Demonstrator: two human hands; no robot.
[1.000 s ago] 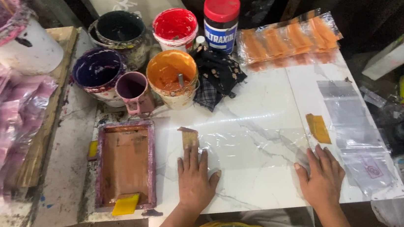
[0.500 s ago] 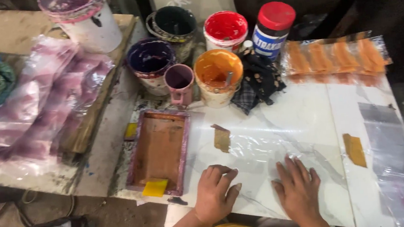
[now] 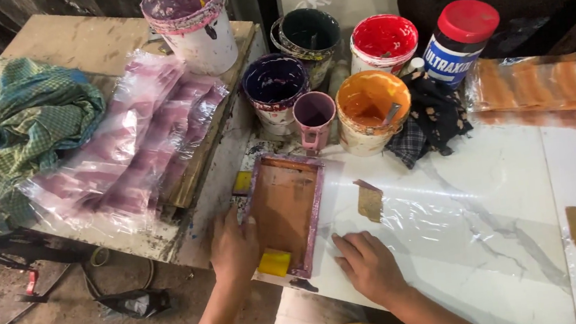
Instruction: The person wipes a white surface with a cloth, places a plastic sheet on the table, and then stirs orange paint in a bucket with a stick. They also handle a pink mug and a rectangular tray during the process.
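Gripping frame (image 3: 284,211) corner: left hand (image 3: 234,248); right hand (image 3: 368,265) released, flat on plastic sheet (image 3: 448,217); fingertips hidden.

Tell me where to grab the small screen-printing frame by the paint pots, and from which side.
Probably best by the long side rails of the small frame, from its near end. It lies flat and lengthwise toward the person, with the pink mug and orange paint pot crowding its far end. The left hand already rests on the left rail; the right hand lies flat on the plastic sheet.
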